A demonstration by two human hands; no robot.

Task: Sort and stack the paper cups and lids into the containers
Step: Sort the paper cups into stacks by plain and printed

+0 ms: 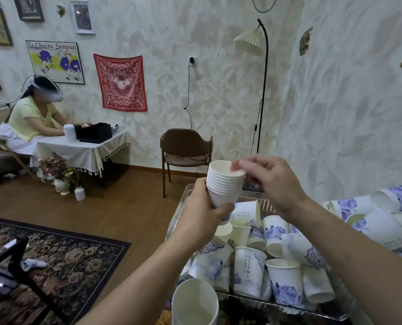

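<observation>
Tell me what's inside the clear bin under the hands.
The clear bin holds a jumble of loose paper cups, most white with blue flower prints, some upright, some tipped. Anything beneath the top layer is hidden; no lids show.

Held loose cups [249,270] in a clear bin [180,207], most white with blue flowers, tumbled on their sides or upright. Heaped more cups [383,221] just right of it. Showed one plain cup [195,303] at the near edge, mouth up.
</observation>
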